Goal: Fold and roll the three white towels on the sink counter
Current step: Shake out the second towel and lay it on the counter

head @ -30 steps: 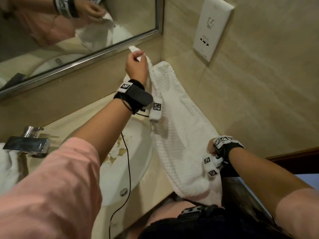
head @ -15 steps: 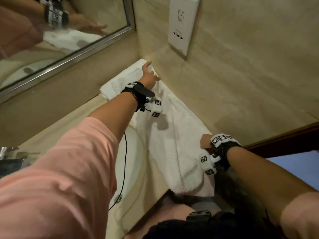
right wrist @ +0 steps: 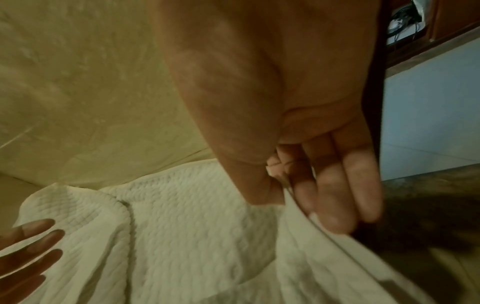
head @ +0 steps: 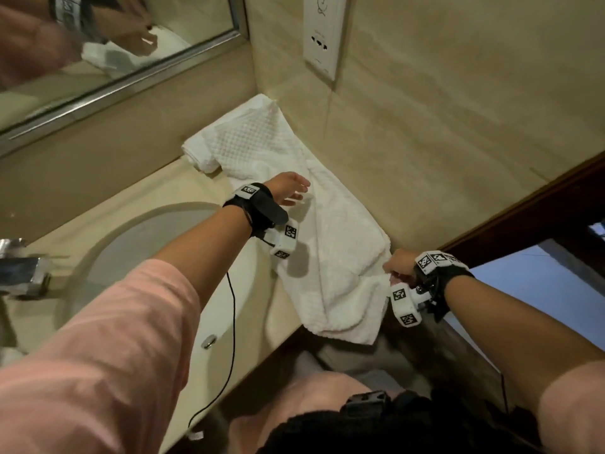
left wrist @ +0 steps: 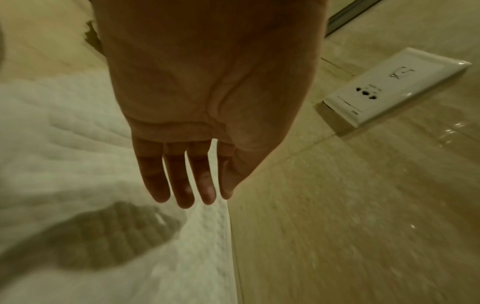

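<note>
One white waffle-textured towel (head: 337, 257) lies stretched along the counter beside the right wall. Its far end is bunched in the corner and its near end hangs over the front edge. My left hand (head: 294, 193) hovers flat over the towel's middle with straight fingers, holding nothing. In the left wrist view that hand (left wrist: 192, 197) casts a shadow on the towel (left wrist: 64, 164). My right hand (head: 391, 273) pinches the towel's right edge near the wall. The right wrist view shows thumb and fingers (right wrist: 327, 197) closed on the hem of the towel (right wrist: 194, 226).
A white sink basin (head: 137, 257) lies left of the towel, with a chrome faucet (head: 23, 270) at far left. A black cable (head: 233, 322) hangs from my left wrist across the basin. A wall socket (head: 322, 34) and a mirror (head: 114, 44) are behind. A dark door frame (head: 540, 208) is on the right.
My left hand laid the raised far end of the towel down in the corner, let go, and drew back over the towel's middle. My right hand kept its pinch on the near edge.
</note>
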